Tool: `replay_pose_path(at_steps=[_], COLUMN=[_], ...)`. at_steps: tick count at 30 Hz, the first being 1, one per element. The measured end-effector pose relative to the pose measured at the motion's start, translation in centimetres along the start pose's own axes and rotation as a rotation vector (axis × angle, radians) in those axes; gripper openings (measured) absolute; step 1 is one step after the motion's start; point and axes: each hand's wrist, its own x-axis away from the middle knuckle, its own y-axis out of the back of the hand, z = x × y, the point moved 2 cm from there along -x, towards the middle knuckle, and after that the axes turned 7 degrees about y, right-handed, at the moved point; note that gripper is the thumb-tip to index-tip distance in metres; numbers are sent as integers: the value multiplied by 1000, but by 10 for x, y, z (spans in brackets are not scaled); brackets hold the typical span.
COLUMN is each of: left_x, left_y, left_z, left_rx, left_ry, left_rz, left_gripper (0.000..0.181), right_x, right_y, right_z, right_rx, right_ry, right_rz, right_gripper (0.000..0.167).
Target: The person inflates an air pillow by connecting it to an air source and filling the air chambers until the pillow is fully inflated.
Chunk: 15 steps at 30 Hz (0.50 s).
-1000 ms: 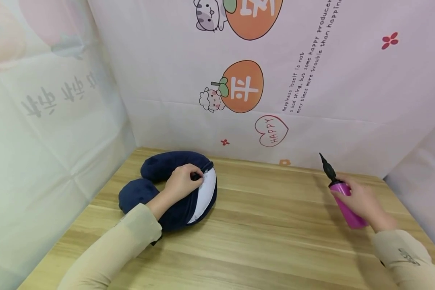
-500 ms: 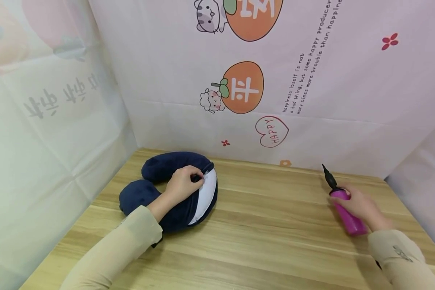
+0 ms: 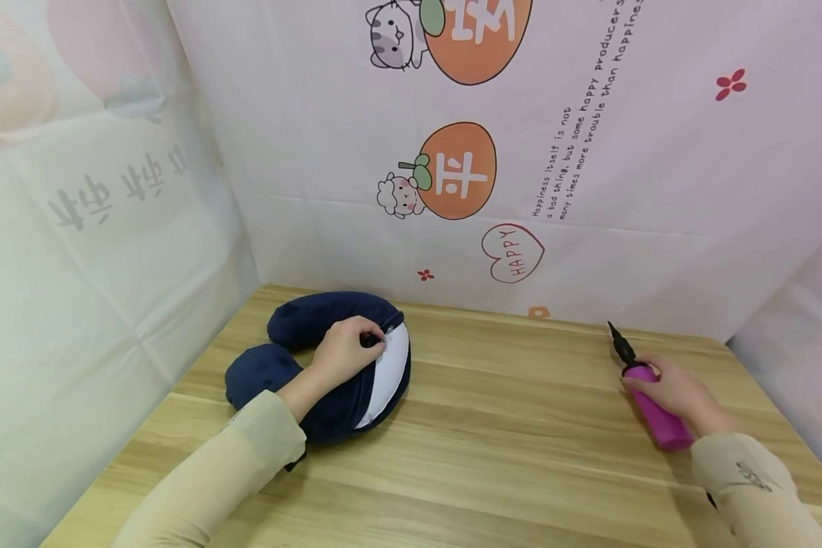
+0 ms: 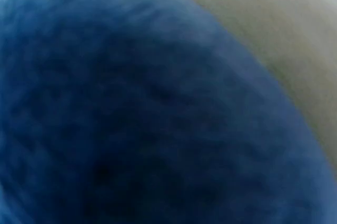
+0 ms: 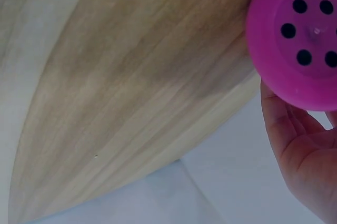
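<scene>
On the left of the table lies a dark blue U-shaped neck pillow (image 3: 301, 314), its cover parted along one side. White inner material (image 3: 392, 373) shows in that opening. My left hand (image 3: 342, 352) pinches the pillow at the upper end of the opening; what exactly lies between the fingertips is too small to tell. Blue plush fills the left wrist view. Over at the right, my right hand (image 3: 678, 392) grips a magenta hand air pump (image 3: 661, 418) with a black pointed nozzle (image 3: 621, 346) aimed away from me. The right wrist view shows the pump's round end (image 5: 289, 84) with several dark holes.
The wood-grain table (image 3: 507, 426) stretches between the two hands. A white printed sheet (image 3: 315, 152) stands along the back edge, with more white sheeting (image 3: 109, 266) on the left side and at the right. A short black strap end (image 3: 296, 461) sticks out beneath the pillow.
My right hand has lowered the pump toward the table, and its nozzle has come down and slightly nearer. The left hand keeps its place on the pillow.
</scene>
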Motion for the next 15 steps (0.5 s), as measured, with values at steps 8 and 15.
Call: replay_pose_path(at_steps=[8, 15], left_x=[0, 0], left_y=[1, 0], left_z=[0, 1], left_rx=[-6, -3], left_ry=[23, 26], left_rz=[11, 17], left_gripper=[9, 10], right_x=[-3, -6], right_y=[-1, -2], right_z=[-2, -4], right_rx=[91, 139], right_ry=[34, 42], right_rz=[-42, -42], right_gripper=[72, 70])
